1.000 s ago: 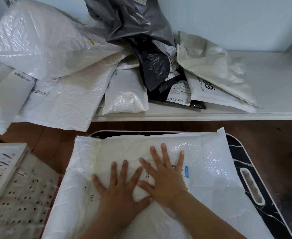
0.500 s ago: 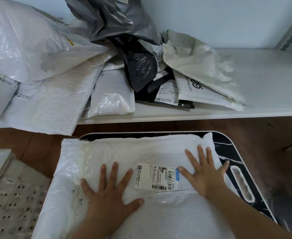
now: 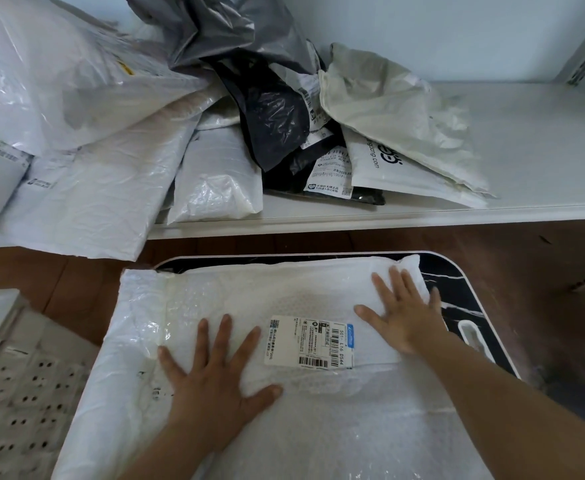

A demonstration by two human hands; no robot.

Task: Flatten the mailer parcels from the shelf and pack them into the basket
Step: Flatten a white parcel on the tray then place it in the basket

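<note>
parcel: large white bubble-lined plastic mailer [image 3: 284, 341], lying flat on black marbled tray [image 3: 457, 271], centre to 6 o'clock.
label: white barcode sticker [image 3: 310, 342], between the hands.
left hand [image 3: 211, 382]: grip apart, fingers spread, palm pressing mailer at 7 o'clock.
right hand [image 3: 405, 313]: grip apart, flat on mailer's 2 o'clock corner.
basket: white perforated plastic crate [image 3: 17, 393], 9 o'clock.
shelf: white shelf [image 3: 526, 150], 12 o'clock, heaped white, grey and black mailers [image 3: 215, 116].

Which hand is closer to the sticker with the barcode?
The right hand: it rests on the white mailer at the shipping label's right edge. The left hand presses flat a little off its left edge.
</note>
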